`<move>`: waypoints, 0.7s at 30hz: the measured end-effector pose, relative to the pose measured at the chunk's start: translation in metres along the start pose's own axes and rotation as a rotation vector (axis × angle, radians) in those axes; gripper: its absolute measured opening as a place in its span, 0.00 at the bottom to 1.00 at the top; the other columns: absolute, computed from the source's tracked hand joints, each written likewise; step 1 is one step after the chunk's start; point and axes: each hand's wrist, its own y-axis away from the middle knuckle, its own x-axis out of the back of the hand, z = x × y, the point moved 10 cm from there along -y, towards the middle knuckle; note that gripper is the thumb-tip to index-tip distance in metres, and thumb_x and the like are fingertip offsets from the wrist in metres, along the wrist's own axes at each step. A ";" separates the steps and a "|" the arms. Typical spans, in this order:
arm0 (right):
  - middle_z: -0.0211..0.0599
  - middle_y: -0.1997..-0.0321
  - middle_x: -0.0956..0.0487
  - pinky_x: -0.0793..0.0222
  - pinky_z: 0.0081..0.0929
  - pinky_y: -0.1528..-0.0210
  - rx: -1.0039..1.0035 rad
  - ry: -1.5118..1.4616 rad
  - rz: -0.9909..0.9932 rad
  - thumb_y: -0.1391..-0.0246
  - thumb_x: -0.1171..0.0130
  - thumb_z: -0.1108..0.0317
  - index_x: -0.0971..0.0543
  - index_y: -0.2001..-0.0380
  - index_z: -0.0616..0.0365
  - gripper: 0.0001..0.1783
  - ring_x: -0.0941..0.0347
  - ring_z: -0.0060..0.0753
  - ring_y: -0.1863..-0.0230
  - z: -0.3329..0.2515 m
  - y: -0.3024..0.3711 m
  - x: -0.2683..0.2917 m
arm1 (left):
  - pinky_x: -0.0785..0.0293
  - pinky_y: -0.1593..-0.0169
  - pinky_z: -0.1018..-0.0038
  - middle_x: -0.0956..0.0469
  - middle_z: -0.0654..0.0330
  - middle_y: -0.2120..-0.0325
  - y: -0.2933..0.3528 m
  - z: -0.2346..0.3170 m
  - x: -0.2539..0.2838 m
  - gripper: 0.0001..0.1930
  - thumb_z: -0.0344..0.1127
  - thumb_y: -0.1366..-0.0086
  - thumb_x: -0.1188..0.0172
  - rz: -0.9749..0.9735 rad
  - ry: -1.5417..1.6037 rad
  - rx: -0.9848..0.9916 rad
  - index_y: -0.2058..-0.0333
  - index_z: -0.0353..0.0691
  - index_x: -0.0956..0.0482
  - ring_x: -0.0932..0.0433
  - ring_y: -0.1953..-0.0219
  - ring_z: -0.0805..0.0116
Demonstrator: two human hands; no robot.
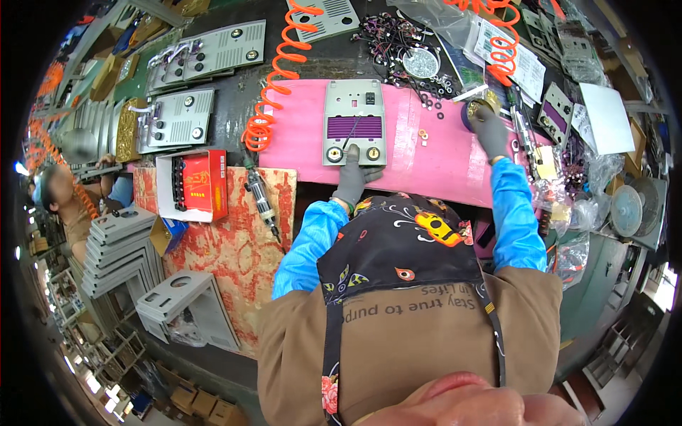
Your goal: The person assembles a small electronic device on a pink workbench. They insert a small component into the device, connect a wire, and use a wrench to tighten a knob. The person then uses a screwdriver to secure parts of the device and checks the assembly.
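A grey metal panel [354, 103] lies on the pink work surface, with a purple slotted section, a black switch and two round brass-centred fittings along its near edge. My left hand [351, 177], in a grey glove, grips this near edge between the two fittings. A thin dark wire or rod [351, 133] slants across the purple section above my fingers. Over to the right, my gloved right hand [489, 131] reaches into a small round tub [469, 113] of yellowish parts. Its fingertips are hidden there, so whether they pinch anything does not show.
Black rings [427, 99] and small brass nuts [424, 135] lie beyond the panel. Left stands an electric screwdriver [261, 202] on an orange coiled hose [277, 82]; another screwdriver [522, 128] lies right. A red-and-white box [192, 186] and stacked grey housings [121, 238] sit left, near another person [71, 199].
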 end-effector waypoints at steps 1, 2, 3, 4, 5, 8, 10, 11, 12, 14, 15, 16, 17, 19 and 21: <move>0.44 0.65 0.17 0.27 0.47 0.61 -0.069 0.042 0.037 0.45 0.44 0.56 0.20 0.64 0.47 0.11 0.20 0.52 0.61 0.036 -0.009 0.003 | 0.18 0.57 0.60 0.22 0.47 0.56 0.000 -0.001 0.000 0.39 0.68 0.35 0.51 0.001 0.003 0.002 0.44 0.34 0.33 0.18 0.59 0.51; 0.45 0.65 0.17 0.27 0.48 0.61 -0.056 0.077 0.037 0.45 0.45 0.56 0.20 0.64 0.47 0.11 0.20 0.52 0.61 0.050 -0.016 0.001 | 0.18 0.56 0.59 0.22 0.47 0.57 0.001 -0.001 0.001 0.39 0.68 0.34 0.51 0.006 -0.005 -0.001 0.44 0.34 0.33 0.18 0.58 0.51; 0.45 0.66 0.17 0.27 0.48 0.61 -0.046 0.104 0.041 0.44 0.45 0.56 0.20 0.63 0.47 0.11 0.20 0.53 0.61 0.056 -0.021 0.001 | 0.18 0.56 0.59 0.22 0.47 0.57 0.001 0.000 0.002 0.39 0.68 0.34 0.51 0.011 -0.007 0.001 0.44 0.34 0.33 0.18 0.58 0.50; 0.45 0.66 0.17 0.26 0.49 0.60 -0.037 0.132 0.046 0.44 0.45 0.56 0.20 0.63 0.46 0.11 0.20 0.53 0.61 0.059 -0.026 -0.001 | 0.18 0.56 0.59 0.22 0.47 0.57 0.002 0.001 0.001 0.39 0.68 0.34 0.51 0.014 -0.008 0.004 0.44 0.34 0.33 0.18 0.58 0.50; 0.46 0.66 0.17 0.26 0.50 0.60 -0.022 0.184 -0.003 0.45 0.45 0.56 0.20 0.64 0.47 0.11 0.20 0.54 0.61 0.061 -0.032 -0.011 | 0.18 0.56 0.59 0.22 0.48 0.57 0.003 0.001 0.001 0.39 0.68 0.34 0.51 0.017 -0.009 0.007 0.44 0.33 0.33 0.18 0.58 0.50; 0.47 0.67 0.17 0.26 0.51 0.61 0.069 0.364 -0.087 0.44 0.46 0.59 0.20 0.64 0.49 0.11 0.19 0.55 0.63 0.045 -0.043 -0.041 | 0.20 0.53 0.57 0.24 0.46 0.53 0.005 0.003 0.001 0.42 0.70 0.36 0.51 0.012 -0.017 0.004 0.42 0.33 0.35 0.20 0.55 0.47; 0.47 0.67 0.17 0.25 0.50 0.61 0.072 0.377 -0.048 0.44 0.47 0.61 0.20 0.64 0.50 0.10 0.19 0.54 0.63 0.048 -0.051 -0.049 | 0.21 0.51 0.54 0.25 0.44 0.51 0.003 0.002 0.002 0.43 0.70 0.36 0.50 0.016 -0.023 0.009 0.40 0.33 0.37 0.21 0.53 0.44; 0.47 0.67 0.17 0.25 0.50 0.62 0.073 0.384 -0.029 0.44 0.47 0.62 0.20 0.64 0.51 0.10 0.19 0.54 0.63 0.050 -0.052 -0.054 | 0.21 0.51 0.54 0.25 0.44 0.51 0.003 0.002 0.004 0.43 0.69 0.36 0.50 0.022 -0.029 0.006 0.40 0.33 0.37 0.21 0.53 0.44; 0.47 0.65 0.16 0.24 0.48 0.62 0.054 0.405 -0.063 0.44 0.49 0.65 0.18 0.65 0.52 0.10 0.18 0.53 0.63 0.043 -0.054 -0.051 | 0.21 0.51 0.54 0.26 0.44 0.51 0.003 0.002 0.003 0.43 0.69 0.36 0.50 0.028 -0.030 0.000 0.40 0.33 0.38 0.21 0.53 0.43; 0.50 0.65 0.17 0.24 0.49 0.62 0.029 0.389 -0.076 0.44 0.49 0.65 0.19 0.65 0.54 0.10 0.19 0.55 0.62 0.041 -0.055 -0.057 | 0.21 0.51 0.53 0.26 0.43 0.51 0.003 0.002 0.006 0.43 0.69 0.36 0.51 0.042 -0.033 0.004 0.40 0.33 0.39 0.22 0.52 0.42; 0.52 0.65 0.17 0.25 0.50 0.61 0.014 0.385 -0.078 0.44 0.49 0.65 0.19 0.65 0.54 0.10 0.19 0.56 0.62 0.041 -0.057 -0.056 | 0.21 0.51 0.53 0.26 0.43 0.51 0.000 -0.001 0.007 0.43 0.69 0.35 0.51 0.032 -0.023 0.012 0.40 0.33 0.39 0.22 0.52 0.42; 0.52 0.65 0.17 0.25 0.49 0.61 0.009 0.390 -0.075 0.44 0.49 0.65 0.19 0.65 0.54 0.11 0.19 0.55 0.62 0.040 -0.058 -0.055 | 0.21 0.52 0.52 0.26 0.43 0.51 -0.002 -0.002 0.007 0.43 0.69 0.35 0.51 0.020 -0.013 0.020 0.40 0.33 0.38 0.22 0.52 0.42; 0.51 0.64 0.17 0.24 0.49 0.61 0.003 0.394 -0.071 0.44 0.49 0.65 0.19 0.65 0.55 0.11 0.19 0.55 0.61 0.040 -0.059 -0.054 | 0.21 0.52 0.52 0.26 0.44 0.50 -0.004 -0.004 0.008 0.42 0.69 0.35 0.51 0.008 -0.004 0.029 0.40 0.33 0.38 0.21 0.52 0.42; 0.50 0.64 0.17 0.24 0.48 0.61 -0.029 0.364 -0.051 0.44 0.49 0.65 0.18 0.65 0.55 0.11 0.19 0.55 0.61 0.036 -0.059 -0.046 | 0.21 0.52 0.52 0.26 0.45 0.50 -0.004 -0.005 0.008 0.42 0.69 0.35 0.51 0.005 -0.009 0.030 0.40 0.34 0.38 0.22 0.52 0.42; 0.49 0.65 0.17 0.25 0.48 0.60 -0.080 0.300 -0.013 0.44 0.50 0.65 0.18 0.65 0.56 0.12 0.19 0.55 0.61 0.036 -0.053 -0.029 | 0.21 0.51 0.52 0.26 0.46 0.50 -0.003 -0.005 0.007 0.42 0.69 0.35 0.51 0.006 -0.015 0.030 0.39 0.35 0.38 0.22 0.52 0.43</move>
